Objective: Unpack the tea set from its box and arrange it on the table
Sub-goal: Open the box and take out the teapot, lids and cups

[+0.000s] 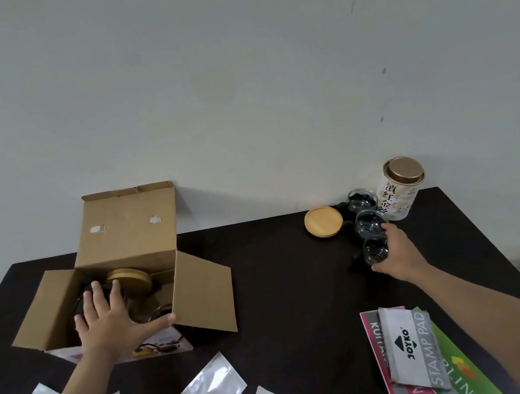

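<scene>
An open cardboard box (194, 288) stands at the left of the dark table (281, 283). Inside it lies a glass teapot with a bamboo lid (131, 279) and a glass cup (162, 310). My left hand (114, 321) reaches into the box, fingers spread over the teapot and thumb on the box's front edge. At the right, three small glass cups stand in a row: the farthest cup (361, 199), the middle cup (370, 224) and the nearest cup (376, 250). My right hand (400, 250) grips the nearest one. A round bamboo lid (323, 221) lies left of them.
A white tea tin (401, 187) with a gold lid stands behind the cups by the wall. Several silver foil pouches (209, 391) lie along the front edge. A stamp pad box (410, 347) rests on coloured booklets (463, 373) at the front right.
</scene>
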The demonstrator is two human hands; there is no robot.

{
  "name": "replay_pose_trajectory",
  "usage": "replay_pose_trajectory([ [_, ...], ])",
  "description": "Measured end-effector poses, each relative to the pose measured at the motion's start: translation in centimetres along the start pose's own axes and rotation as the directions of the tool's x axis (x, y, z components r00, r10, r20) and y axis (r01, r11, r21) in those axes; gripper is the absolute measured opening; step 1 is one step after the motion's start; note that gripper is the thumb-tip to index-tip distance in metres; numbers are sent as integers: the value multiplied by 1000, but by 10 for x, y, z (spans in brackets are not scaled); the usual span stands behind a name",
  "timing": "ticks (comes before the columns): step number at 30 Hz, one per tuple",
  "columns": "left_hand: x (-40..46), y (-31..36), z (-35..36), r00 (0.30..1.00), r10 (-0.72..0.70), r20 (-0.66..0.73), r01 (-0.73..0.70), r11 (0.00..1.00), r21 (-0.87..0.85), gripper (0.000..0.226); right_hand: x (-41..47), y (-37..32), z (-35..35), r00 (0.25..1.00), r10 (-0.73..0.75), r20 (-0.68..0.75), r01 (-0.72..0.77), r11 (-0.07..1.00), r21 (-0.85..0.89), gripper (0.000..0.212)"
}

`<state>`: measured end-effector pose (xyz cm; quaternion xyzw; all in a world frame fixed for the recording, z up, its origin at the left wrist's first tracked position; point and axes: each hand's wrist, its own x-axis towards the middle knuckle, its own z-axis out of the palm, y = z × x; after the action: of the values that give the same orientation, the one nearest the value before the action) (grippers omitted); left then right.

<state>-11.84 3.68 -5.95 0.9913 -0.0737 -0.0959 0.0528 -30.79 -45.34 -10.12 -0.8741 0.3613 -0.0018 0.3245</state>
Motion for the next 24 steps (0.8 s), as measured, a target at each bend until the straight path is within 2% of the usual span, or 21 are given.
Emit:
replay_pose_trajectory([
  [2,-1,0,-2,1000,1,5,-1,1000,4,162,-3,-3,6,999,27,-21,-29,997,-72,115],
  [5,-2,1,-3,1000,10,11,-10,1000,12,162,-14,-14,16,991,72,-115,-95,975,-202,109],
  [9,-4,0,-6,999,23,22,-24,1000,9,162,-33,-50,38,970,-92,-223,21,953,-303,89],
  [11,-4,0,-7,999,28,32,-28,1000,4,161,-45,-82,57,959,-202,-196,151,957,-248,78],
  [13,-6,-1,-8,999,38,38,-38,999,-7,160,-61,-123,77,944,-304,-133,291,951,-105,68],
  [17,-6,-4,-11,996,63,71,-60,997,-39,157,-89,-214,117,876,-481,-36,482,873,74,44],
  [21,1,-9,-16,982,95,163,-86,995,-57,153,-107,-298,150,872,-489,13,469,843,265,30],
  [24,7,-13,-20,962,126,242,-119,992,-43,147,-109,-345,170,878,-437,193,378,882,280,31],
])
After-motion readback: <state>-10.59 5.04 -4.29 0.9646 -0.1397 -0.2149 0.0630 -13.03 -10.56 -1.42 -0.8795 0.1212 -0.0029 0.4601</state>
